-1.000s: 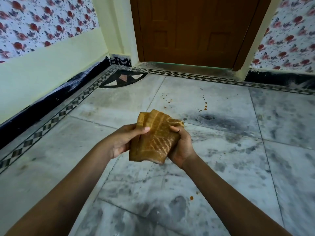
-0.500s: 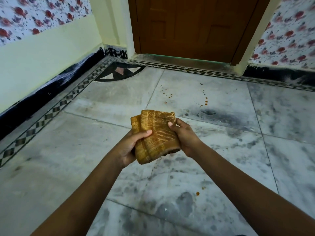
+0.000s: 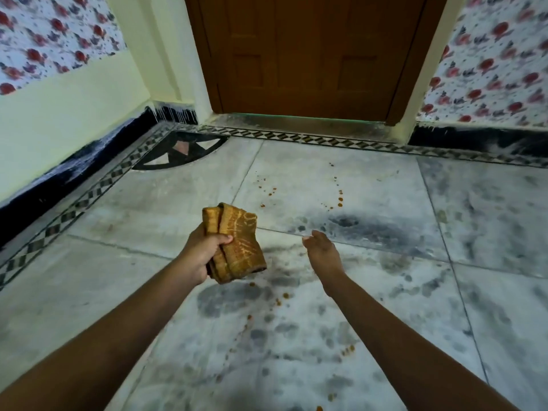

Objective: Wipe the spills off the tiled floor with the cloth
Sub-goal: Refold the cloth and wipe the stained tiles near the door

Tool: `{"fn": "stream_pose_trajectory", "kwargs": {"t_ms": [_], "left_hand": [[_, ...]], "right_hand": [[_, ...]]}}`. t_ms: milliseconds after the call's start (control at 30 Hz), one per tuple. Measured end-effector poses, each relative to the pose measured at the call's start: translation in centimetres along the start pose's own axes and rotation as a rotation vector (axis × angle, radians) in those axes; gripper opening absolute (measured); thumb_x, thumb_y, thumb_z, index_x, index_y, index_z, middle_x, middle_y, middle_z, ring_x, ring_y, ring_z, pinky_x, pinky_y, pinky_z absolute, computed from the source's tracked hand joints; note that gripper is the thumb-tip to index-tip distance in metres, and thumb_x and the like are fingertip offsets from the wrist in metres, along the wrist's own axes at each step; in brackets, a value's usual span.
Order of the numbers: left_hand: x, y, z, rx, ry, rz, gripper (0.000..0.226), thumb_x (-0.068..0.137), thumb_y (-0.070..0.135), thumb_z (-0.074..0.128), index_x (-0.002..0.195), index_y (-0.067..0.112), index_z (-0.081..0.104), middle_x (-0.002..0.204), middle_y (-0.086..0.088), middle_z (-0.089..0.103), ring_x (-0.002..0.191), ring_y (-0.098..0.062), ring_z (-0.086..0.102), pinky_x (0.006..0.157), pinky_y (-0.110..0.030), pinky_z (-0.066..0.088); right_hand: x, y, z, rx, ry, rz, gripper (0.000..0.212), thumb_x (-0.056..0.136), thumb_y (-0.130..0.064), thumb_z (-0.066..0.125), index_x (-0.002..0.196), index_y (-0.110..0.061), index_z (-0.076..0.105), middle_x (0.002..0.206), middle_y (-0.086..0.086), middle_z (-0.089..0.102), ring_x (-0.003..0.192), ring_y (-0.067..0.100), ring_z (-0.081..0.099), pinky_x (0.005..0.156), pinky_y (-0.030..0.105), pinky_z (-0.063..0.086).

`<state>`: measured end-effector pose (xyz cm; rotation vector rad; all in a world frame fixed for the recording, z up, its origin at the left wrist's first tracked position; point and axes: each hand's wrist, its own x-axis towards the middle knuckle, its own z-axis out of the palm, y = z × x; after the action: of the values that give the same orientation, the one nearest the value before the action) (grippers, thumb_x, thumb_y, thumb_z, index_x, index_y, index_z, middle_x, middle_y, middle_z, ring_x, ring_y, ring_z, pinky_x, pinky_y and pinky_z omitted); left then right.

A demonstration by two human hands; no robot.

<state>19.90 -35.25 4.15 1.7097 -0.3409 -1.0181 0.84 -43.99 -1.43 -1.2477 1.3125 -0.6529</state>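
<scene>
Right hand (image 3: 321, 250) has let go, now open and empty; left hand (image 3: 204, 253) alone grips the folded mustard-yellow cloth (image 3: 237, 244) above the grey marble-tiled floor (image 3: 444, 262). Orange-brown spill drops (image 3: 340, 199) remain unwiped; wiping not begun.

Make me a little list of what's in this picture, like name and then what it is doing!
left hand: gripping the folded cloth, held above the floor
cloth: orange-brown, folded, not touching the floor
right hand: open, holding nothing
spills: small orange-brown drops near the door, more below the cloth
tiled floor: grey marbled tiles, not wiped yet
door: brown wood, closed
</scene>
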Motion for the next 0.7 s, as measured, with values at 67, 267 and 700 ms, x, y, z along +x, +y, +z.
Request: {"fn": "stream_pose_trajectory", "kwargs": {"t_ms": [67, 267, 700], "left_hand": [[1.3, 0.9, 1.1, 0.074, 0.011, 0.017, 0.041, 0.085, 0.0, 0.061, 0.122, 0.016, 0.054, 0.111, -0.013, 0.062, 0.1, -0.032, 0.06, 0.088, -0.045, 0.048], [7.2, 2.3, 2.3, 0.272, 0.066, 0.171, 0.045, 0.085, 0.0, 0.06, 0.125, 0.02, 0.053, 0.113, -0.005, 0.061, 0.103, -0.026, 0.058, 0.094, -0.039, 0.046], [24.4, 1.2, 6.2, 1.176, 0.269, 0.465, 0.044, 0.091, 0.027, 0.052, 0.133, 0.022, 0.041, 0.12, -0.013, 0.058, 0.11, -0.037, 0.054, 0.082, -0.041, 0.042]], "right_hand": [[1.6, 0.3, -0.6, -0.103, -0.017, -0.059, 0.048, 0.096, -0.033, 0.048, 0.141, -0.019, 0.039, 0.147, 0.002, 0.04, 0.133, 0.023, 0.039, 0.11, 0.039, 0.031], [8.0, 0.3, 0.6, -0.542, -0.081, -0.273, 0.054, 0.099, -0.035, 0.041, 0.147, -0.016, 0.026, 0.154, 0.002, 0.026, 0.141, 0.02, 0.024, 0.112, 0.032, 0.02], [22.0, 4.4, 6.1, -1.078, 0.034, -0.43, 0.058, 0.101, -0.033, 0.017, 0.149, -0.008, -0.004, 0.158, 0.007, -0.008, 0.145, 0.016, -0.009, 0.111, 0.026, -0.014]]}}
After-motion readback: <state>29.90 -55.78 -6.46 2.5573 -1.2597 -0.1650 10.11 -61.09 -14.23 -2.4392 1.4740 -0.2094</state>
